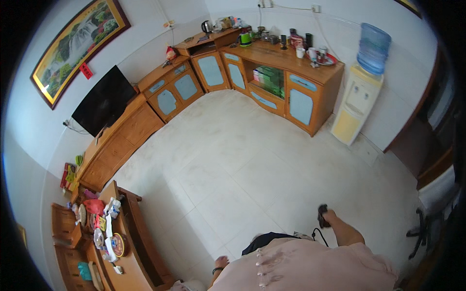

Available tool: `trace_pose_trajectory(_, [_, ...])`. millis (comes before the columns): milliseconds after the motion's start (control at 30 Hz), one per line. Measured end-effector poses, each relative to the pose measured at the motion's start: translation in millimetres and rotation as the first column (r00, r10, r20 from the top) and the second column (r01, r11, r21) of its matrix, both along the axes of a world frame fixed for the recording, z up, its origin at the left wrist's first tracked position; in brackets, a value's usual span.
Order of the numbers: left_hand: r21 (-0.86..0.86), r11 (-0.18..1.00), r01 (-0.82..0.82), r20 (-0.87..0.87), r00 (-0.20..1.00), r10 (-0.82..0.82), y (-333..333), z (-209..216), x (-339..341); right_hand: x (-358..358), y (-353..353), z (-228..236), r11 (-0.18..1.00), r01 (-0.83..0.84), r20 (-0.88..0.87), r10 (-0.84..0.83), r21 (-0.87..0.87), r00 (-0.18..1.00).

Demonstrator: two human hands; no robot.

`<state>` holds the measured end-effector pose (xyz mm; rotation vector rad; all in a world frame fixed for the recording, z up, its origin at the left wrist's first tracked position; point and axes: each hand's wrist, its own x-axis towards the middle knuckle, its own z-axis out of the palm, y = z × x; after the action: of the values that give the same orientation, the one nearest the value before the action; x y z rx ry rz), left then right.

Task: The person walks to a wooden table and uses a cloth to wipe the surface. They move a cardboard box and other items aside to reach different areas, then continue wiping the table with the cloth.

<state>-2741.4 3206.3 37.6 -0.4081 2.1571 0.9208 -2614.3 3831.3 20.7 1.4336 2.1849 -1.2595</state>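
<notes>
My right hand (330, 216) is stretched out over the pale floor, to the right of my pink shirt (310, 264). Its fingers are closed round a small black object (322, 216), whose kind I cannot make out. A thin black cord (318, 234) loops below it near the shirt's edge. Low at the left of my body hangs my left hand (222, 262), a dark band on its wrist. It is partly hidden by the shirt and too small to show its fingers clearly. The floor lies below it, and a wooden table stands farther left.
At left, the wooden table (137, 252) bears bags and a round tin (118, 244). Wooden cabinets (318, 104) line the back, with a television (104, 101) at left. A water dispenser (357, 104) stands at right. A dark chair base (421, 233) is at the lower right.
</notes>
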Motion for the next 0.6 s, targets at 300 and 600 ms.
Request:
trace_pose_trajectory(300, [-0.302, 0.945, 0.130, 0.174, 0.982, -0.079, 25, -9, -192, -432, 65, 81, 0.898, -0.432, -0.300, 0.435, 0.081, 0.849])
trace_pose_trajectory(600, [-0.524, 0.490, 0.697, -0.015, 0.568, -0.823, 143, -27, -631, -476, 114, -5, 0.979, -0.204, 0.376, 0.194, -0.014, 0.906])
